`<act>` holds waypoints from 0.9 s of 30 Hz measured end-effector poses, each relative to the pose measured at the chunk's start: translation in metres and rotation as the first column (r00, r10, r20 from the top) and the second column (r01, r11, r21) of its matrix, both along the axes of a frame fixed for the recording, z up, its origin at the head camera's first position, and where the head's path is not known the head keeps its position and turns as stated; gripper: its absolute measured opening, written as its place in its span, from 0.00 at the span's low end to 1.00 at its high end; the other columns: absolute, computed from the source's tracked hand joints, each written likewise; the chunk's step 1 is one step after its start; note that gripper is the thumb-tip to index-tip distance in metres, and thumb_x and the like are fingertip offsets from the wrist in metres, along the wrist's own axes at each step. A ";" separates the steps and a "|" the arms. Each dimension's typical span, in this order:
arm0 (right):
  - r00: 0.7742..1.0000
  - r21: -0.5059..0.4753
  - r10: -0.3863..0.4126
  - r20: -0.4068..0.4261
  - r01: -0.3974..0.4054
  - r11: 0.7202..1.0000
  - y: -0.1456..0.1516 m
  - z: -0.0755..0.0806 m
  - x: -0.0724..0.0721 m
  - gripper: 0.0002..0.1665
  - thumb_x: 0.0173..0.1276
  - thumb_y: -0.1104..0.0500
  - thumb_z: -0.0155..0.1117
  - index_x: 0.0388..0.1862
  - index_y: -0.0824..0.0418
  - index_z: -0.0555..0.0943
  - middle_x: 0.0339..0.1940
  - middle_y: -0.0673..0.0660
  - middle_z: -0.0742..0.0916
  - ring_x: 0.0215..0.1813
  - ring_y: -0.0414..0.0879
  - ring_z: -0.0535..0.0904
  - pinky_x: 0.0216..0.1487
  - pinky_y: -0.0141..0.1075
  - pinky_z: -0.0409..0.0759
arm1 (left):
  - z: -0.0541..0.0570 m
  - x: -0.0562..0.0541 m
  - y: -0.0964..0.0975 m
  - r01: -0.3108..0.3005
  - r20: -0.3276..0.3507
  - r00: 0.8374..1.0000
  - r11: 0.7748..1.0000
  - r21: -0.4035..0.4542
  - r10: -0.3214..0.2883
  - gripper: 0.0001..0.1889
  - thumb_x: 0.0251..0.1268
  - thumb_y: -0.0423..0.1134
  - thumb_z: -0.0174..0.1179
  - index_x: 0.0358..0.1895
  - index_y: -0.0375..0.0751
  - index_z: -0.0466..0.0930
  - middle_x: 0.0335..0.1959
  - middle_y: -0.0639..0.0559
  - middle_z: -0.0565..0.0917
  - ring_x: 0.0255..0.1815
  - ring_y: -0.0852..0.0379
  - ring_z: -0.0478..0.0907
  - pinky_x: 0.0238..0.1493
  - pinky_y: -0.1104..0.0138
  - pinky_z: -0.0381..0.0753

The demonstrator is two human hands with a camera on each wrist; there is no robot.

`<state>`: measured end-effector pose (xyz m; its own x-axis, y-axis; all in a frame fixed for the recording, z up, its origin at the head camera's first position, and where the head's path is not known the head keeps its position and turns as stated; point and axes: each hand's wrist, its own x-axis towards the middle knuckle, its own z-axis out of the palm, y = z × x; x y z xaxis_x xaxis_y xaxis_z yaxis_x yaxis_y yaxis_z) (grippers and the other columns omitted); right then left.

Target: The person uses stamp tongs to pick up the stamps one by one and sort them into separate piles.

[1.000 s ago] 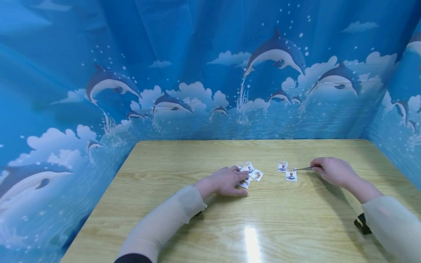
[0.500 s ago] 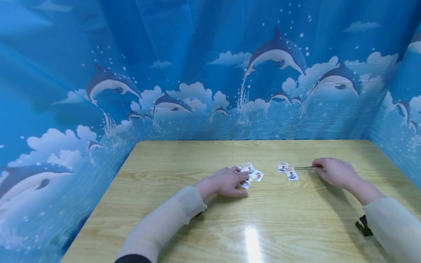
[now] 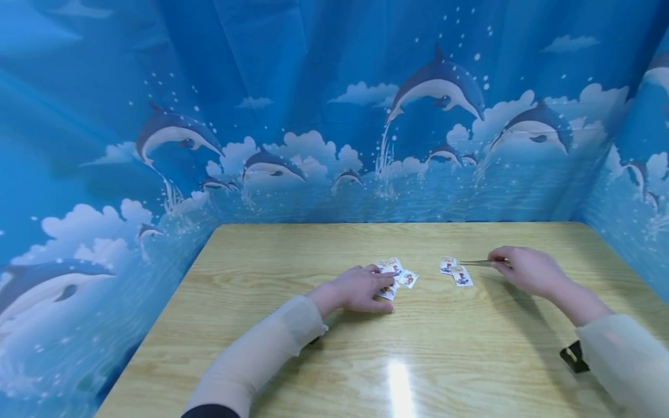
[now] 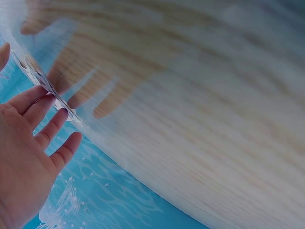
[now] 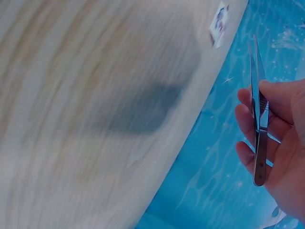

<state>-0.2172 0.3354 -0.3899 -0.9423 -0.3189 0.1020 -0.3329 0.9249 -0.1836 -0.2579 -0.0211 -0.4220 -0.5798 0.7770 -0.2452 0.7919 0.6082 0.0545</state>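
My left hand [image 3: 360, 288] rests with spread, nearly straight fingers on a small pile of white printed paper pieces [image 3: 389, 266] near the table's middle. Its fingertips partly cover the pile; one piece [image 3: 409, 279] pokes out at the right. Further right lie two more small printed pieces, the nearer one [image 3: 462, 277] overlapping a corner of the farther one [image 3: 447, 265]. From the right, my right hand [image 3: 528, 271] pinches metal tweezers [image 5: 259, 124] between thumb and fingers. The tweezers' tips stand slightly apart in the right wrist view, and in the head view they point left, just beside the pair.
A wood-grain table [image 3: 334, 354] carries everything, with a bright light reflection near its front. Blue dolphin-print cloth [image 3: 313, 116] hangs along the back, left and right sides. Dark straps [image 3: 575, 356] show under the right sleeve.
The tweezers have come off the nearer piece of the right pair and shifted slightly up and left. That piece has turned a little. My left hand stays in place.
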 end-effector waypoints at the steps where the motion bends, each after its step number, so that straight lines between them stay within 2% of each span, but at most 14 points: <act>1: 1.000 -0.004 0.008 -0.003 -0.008 1.000 -0.003 0.001 -0.001 0.13 0.67 0.63 0.61 0.47 0.71 0.82 0.39 0.66 0.87 0.37 0.59 0.83 0.35 0.54 0.80 | 0.000 0.000 0.000 -0.002 0.003 1.000 1.000 0.001 0.002 0.38 0.69 0.67 0.46 0.76 0.52 0.57 0.76 0.62 0.55 0.75 0.50 0.52 0.71 0.53 0.57; 13: 0.996 -0.008 0.091 -0.016 -0.091 0.996 -0.027 -0.004 -0.001 0.10 0.65 0.64 0.64 0.44 0.68 0.84 0.38 0.60 0.88 0.38 0.56 0.84 0.37 0.53 0.81 | 0.000 0.000 -0.003 0.007 -0.004 1.000 1.000 0.002 -0.007 0.38 0.69 0.67 0.45 0.76 0.52 0.57 0.76 0.61 0.56 0.75 0.50 0.53 0.71 0.52 0.57; 27: 0.997 0.034 0.077 -0.013 -0.077 0.996 -0.034 -0.010 0.000 0.10 0.63 0.65 0.66 0.44 0.66 0.84 0.38 0.60 0.87 0.40 0.57 0.84 0.38 0.53 0.81 | 0.001 0.002 -0.002 0.006 -0.014 1.000 1.000 0.007 -0.006 0.38 0.69 0.67 0.47 0.76 0.51 0.58 0.76 0.61 0.56 0.75 0.50 0.54 0.70 0.53 0.58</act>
